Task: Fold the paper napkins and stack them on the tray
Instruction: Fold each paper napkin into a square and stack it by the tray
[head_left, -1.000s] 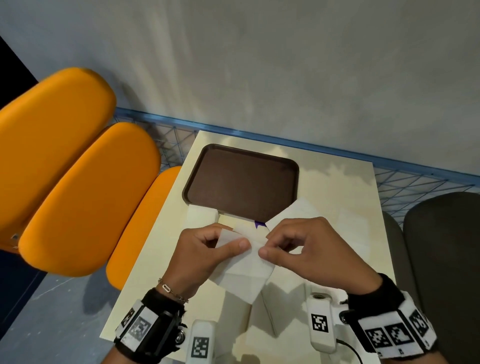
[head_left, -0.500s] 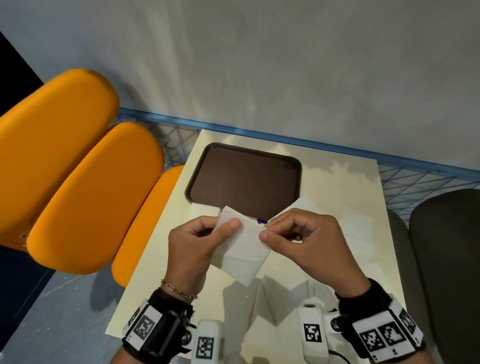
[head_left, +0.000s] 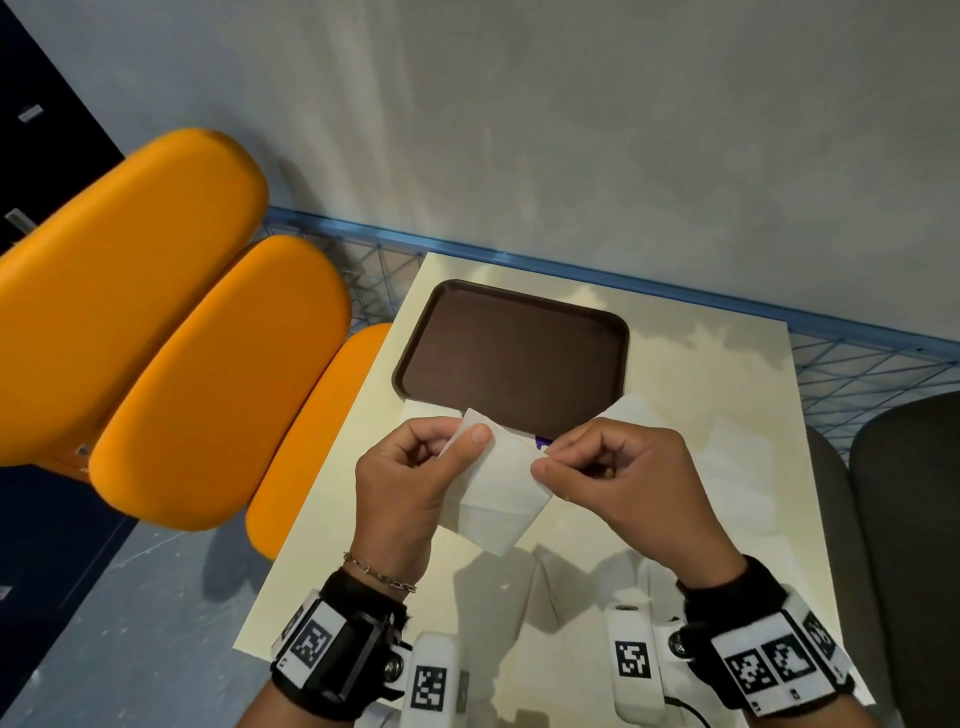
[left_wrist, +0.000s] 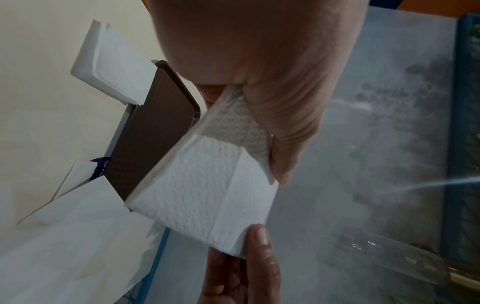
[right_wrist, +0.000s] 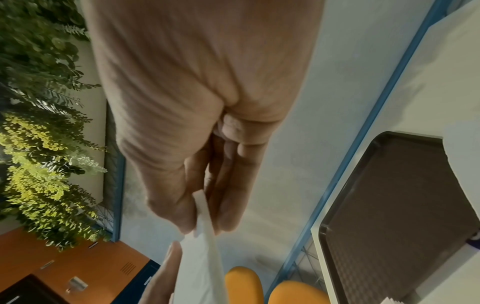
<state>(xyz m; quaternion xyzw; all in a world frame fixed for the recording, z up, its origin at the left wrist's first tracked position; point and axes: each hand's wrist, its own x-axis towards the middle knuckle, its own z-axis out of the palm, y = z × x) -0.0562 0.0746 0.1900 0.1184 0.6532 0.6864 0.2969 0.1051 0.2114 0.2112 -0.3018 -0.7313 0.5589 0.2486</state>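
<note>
A white paper napkin (head_left: 498, 493) hangs in the air between both hands, just in front of the brown tray (head_left: 511, 358), which has nothing on it. My left hand (head_left: 470, 441) pinches the napkin's upper left edge with thumb over curled fingers. My right hand (head_left: 545, 462) pinches its right corner. In the left wrist view the napkin (left_wrist: 205, 197) shows fold creases, and the tray (left_wrist: 153, 131) lies behind it. In the right wrist view my fingers nip a thin napkin (right_wrist: 205, 224) edge beside the tray (right_wrist: 400, 209).
A stack of white napkins (left_wrist: 111, 67) lies on the cream table (head_left: 691, 374) under the tray's near edge. More flat napkins (head_left: 732, 452) sit at the right. Orange chairs (head_left: 208, 374) stand left, a grey chair (head_left: 914, 519) right, a wall behind.
Both hands have lifted the napkin up and toward the tray. The grips on it stay the same.
</note>
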